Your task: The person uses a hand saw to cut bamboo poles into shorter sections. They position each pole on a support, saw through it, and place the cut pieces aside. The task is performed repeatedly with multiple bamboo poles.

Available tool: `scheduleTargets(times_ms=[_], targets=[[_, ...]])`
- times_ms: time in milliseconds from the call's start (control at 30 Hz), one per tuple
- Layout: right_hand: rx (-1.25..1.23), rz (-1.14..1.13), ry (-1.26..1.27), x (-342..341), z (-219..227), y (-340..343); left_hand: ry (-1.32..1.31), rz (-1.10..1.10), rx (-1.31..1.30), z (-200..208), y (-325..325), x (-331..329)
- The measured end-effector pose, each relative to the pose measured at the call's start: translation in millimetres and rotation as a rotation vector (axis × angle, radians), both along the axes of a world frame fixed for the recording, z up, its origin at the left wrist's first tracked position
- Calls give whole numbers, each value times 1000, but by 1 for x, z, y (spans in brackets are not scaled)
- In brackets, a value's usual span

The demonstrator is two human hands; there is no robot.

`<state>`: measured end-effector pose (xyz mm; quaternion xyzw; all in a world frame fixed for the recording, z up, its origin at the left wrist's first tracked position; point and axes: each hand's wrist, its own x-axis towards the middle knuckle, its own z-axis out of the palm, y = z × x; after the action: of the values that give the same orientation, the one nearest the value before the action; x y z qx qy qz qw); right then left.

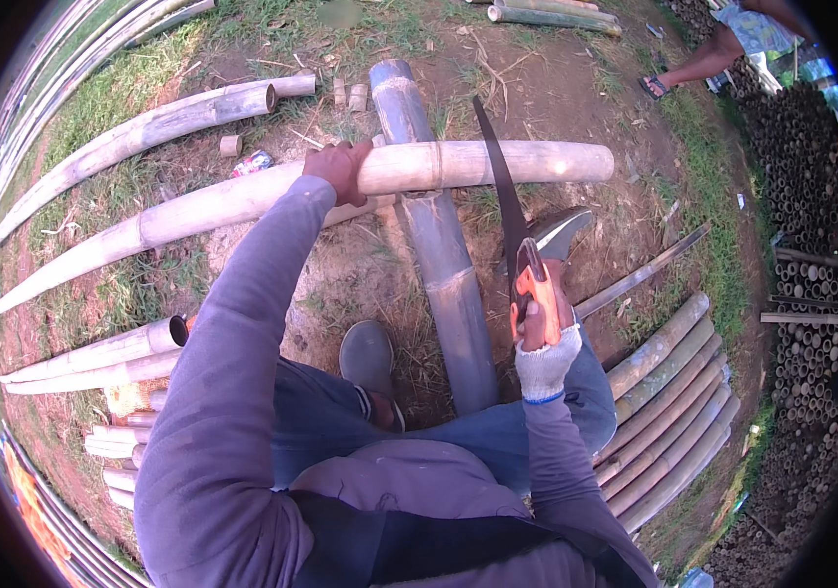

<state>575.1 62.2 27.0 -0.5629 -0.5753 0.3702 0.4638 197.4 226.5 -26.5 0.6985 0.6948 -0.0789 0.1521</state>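
A long pale bamboo pole (pixel 527 163) lies crosswise over a thicker grey bamboo log (pixel 446 255) on the ground. My left hand (pixel 339 169) is closed over the top of the pale pole, left of where the two cross. In my right hand (pixel 543 312), which wears a white knit glove with bare fingertips, is a hand saw (pixel 505 186) with an orange and black handle. Its dark blade points up and away, passing by the pole to the right of the crossing. Whether the teeth touch the bamboo I cannot tell.
Several bamboo poles (pixel 669 416) lie side by side at right, others (pixel 145 137) at left. Short cut pieces (pixel 357 96) rest beyond the pole. My shoes (pixel 367 355) flank the log. Stacked bamboo (pixel 801 176) fills the far right; another person's leg (pixel 698 69) shows there.
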Motion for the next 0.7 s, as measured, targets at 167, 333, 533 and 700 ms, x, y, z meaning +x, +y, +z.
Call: scheduleTargets(times_ms=[167,333,533,700], targets=[[-18,-20,32,13,-4,-47,28,-1,23,-3,9,1],[202,-15,-156,-25,-17,82,14,-38,68,-2,12,11],[134,30,-161,14,7,-21,11,-22,9,4,6,-4],[240,-14,-196,15,2,-23,36,-14,3,4,8,3]])
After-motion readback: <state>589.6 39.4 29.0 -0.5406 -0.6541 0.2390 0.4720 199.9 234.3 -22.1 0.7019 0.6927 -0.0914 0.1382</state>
